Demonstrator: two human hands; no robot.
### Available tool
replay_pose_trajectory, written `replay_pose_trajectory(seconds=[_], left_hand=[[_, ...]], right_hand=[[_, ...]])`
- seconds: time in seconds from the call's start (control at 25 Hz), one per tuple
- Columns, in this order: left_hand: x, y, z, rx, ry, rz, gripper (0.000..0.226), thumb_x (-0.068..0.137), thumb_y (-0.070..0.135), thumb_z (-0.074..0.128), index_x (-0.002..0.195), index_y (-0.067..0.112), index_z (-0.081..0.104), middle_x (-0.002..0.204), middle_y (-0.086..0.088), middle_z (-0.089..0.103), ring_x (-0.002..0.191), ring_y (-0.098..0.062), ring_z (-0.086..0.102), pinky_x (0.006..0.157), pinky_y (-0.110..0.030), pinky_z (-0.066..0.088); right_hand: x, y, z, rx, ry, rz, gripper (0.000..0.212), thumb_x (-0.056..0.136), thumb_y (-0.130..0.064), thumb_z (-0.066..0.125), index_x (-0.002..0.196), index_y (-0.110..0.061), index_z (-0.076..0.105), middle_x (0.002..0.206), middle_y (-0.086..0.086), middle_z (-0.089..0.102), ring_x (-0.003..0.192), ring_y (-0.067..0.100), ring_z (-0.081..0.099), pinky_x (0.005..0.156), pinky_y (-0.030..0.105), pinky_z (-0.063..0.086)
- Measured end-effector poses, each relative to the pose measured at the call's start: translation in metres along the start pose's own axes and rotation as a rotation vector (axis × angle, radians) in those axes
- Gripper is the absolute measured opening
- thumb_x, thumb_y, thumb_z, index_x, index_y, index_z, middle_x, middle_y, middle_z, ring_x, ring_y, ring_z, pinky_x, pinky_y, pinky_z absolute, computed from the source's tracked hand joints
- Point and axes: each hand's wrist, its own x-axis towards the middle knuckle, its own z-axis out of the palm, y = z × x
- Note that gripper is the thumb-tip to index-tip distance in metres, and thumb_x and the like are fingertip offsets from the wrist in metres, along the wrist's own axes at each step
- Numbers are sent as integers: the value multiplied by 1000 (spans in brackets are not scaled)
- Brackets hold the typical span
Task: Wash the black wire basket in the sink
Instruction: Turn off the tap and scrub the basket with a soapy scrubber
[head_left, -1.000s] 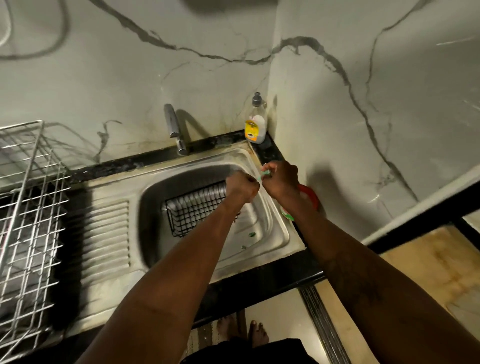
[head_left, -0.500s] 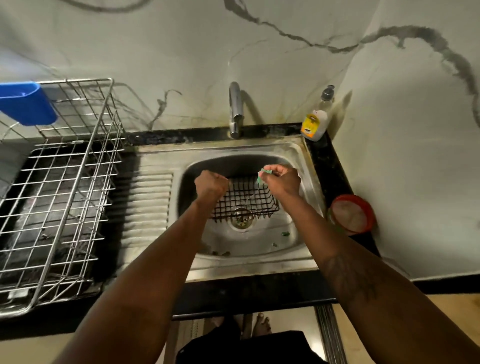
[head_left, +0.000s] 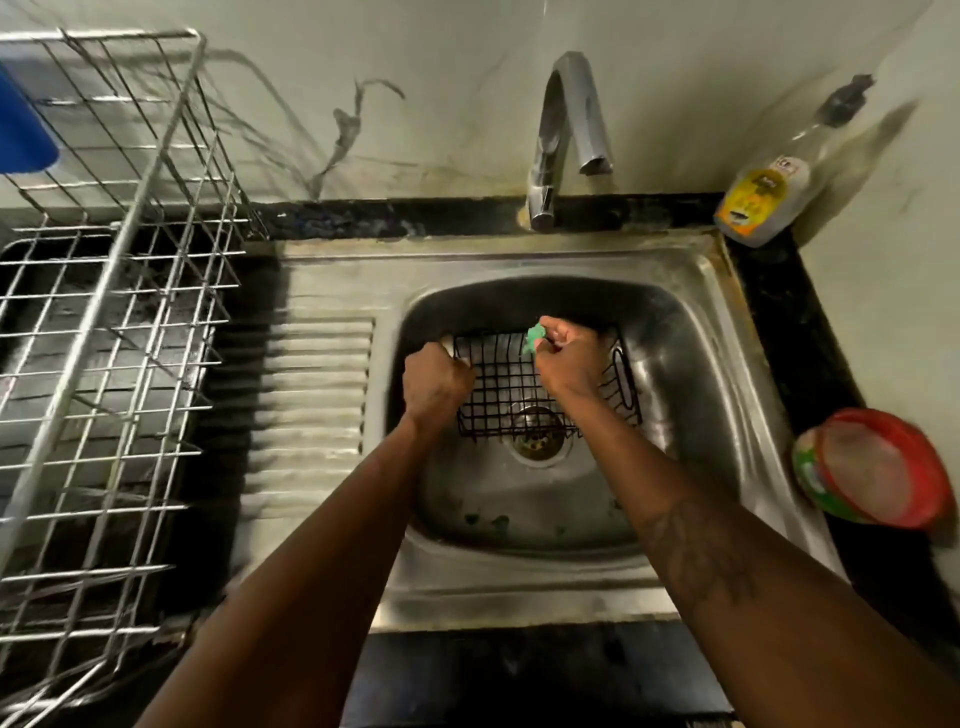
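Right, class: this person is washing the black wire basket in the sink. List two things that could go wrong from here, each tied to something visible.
1. The left hand grips the black wire basket at one edge only; scrubbing pressure might twist it loose against the sink.
2. The right hand pinches a small green scrubber over the basket; if it slips, it could fall through the wires toward the drain.

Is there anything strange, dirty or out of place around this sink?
Small green bits lie on the sink floor, nearer the person than the basket; they may be scraps of the scrubber that the right hand holds. Grime streaks the wall by the tap.
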Motion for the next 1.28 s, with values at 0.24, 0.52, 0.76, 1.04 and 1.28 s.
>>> replay_pose_trajectory(seconds=[0.24,0.52,0.76,1.04,1.28], left_hand=[[29,-14,25,-17,-93,3,11,90,7,61,92,3,72,86,-12,72,77,-26,72,60,-25,57],[47,-24,50,-236,-351,-182,29,100,4,48,72,6,58,67,-17,68,72,-36,72,77,-60,60],[54,-13,43,-145,-431,-202,23,99,-3,52,78,-1,61,56,-13,65,57,-28,68,60,-43,63],[39,-6,41,-154,-485,-176,15,101,-7,48,113,0,49,85,-19,63,61,-26,65,57,-47,61],[39,-6,42,-75,-520,-190,15,102,-2,45,95,-7,57,92,-24,67,96,-41,72,85,-52,59]], right_hand=[[20,48,36,-369,-72,-278,31,90,-8,65,120,-16,72,111,-2,69,94,3,54,65,-3,35],[49,73,71,-730,-343,-486,11,88,-12,68,91,-18,77,88,4,69,84,20,66,74,20,42],[57,79,42,-886,-344,-429,18,93,-9,63,104,-20,73,88,-6,57,82,11,58,61,14,34],[64,92,20,-939,-117,-347,4,91,-20,67,88,-18,69,79,-7,59,57,0,40,48,14,23],[24,61,71,-814,-464,-555,9,93,-18,65,88,-17,73,83,5,67,75,20,66,65,30,54]])
